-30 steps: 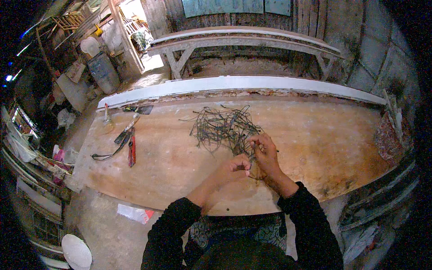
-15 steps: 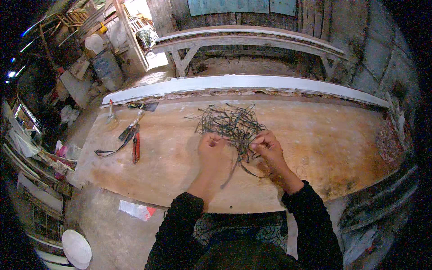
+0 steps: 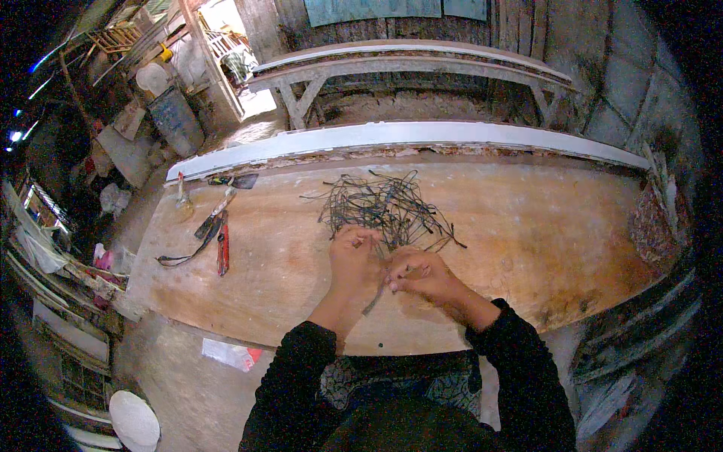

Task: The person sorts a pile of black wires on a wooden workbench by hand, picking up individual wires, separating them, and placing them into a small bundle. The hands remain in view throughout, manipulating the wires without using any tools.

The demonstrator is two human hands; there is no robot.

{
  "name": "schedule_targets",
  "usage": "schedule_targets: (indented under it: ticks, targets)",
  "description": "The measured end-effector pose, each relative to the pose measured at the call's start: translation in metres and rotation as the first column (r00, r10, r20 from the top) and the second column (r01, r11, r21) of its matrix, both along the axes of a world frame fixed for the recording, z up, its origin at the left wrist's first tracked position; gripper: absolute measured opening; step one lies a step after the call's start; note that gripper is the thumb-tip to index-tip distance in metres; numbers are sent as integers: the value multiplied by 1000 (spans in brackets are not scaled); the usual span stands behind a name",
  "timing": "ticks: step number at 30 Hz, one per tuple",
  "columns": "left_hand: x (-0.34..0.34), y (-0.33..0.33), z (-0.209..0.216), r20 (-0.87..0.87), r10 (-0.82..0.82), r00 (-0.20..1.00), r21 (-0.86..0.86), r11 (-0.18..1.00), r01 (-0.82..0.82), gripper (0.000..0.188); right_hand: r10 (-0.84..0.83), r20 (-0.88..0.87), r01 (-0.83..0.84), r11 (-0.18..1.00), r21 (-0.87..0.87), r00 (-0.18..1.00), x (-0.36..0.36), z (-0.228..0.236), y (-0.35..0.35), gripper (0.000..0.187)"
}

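A tangled heap of thin dark cords point(image 3: 380, 200) lies on the wooden tabletop in front of me. At its near edge, my left hand point(image 3: 352, 248) has its fingers pinched together on a dark strip point(image 3: 373, 301), whose loose end points toward me. Close beside it, my right hand point(image 3: 423, 277) is also closed, its fingertips on the same strip just right of the left hand. The hands partly hide the strip, and where it meets the heap cannot be made out.
On the table's left lie red-handled pliers point(image 3: 224, 245), a dark strap point(image 3: 184, 258) and a knife-like tool point(image 3: 215, 213), with a small glass bottle point(image 3: 184, 202) behind. A long white-topped board point(image 3: 407, 135) runs along the far edge. Behind stands a wooden bench point(image 3: 414, 64).
My right hand has moved left and nearer to me, coming close to the left hand at the strip. A few cords at the heap's right side now spread out further.
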State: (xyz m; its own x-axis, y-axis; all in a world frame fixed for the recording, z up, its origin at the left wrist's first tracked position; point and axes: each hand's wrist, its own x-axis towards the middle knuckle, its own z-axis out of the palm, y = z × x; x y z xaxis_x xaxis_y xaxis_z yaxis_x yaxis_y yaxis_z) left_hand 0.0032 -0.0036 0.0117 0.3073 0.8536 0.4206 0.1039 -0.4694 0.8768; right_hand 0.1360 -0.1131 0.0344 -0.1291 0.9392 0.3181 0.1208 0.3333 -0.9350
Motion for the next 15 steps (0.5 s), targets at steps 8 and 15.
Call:
schedule_targets:
  ticks: [8, 15]
  targets:
    - [6, -18, 9, 205, -244, 948, -228, 930, 289, 8, -415, -124, 413, 910, -43, 901, 12, 8, 4, 10]
    - [11, -39, -9, 218, -676, 704, -249, 659, 710, 9, -674, 12, 670, 736, 96, 739, 36, -30, 27, 11]
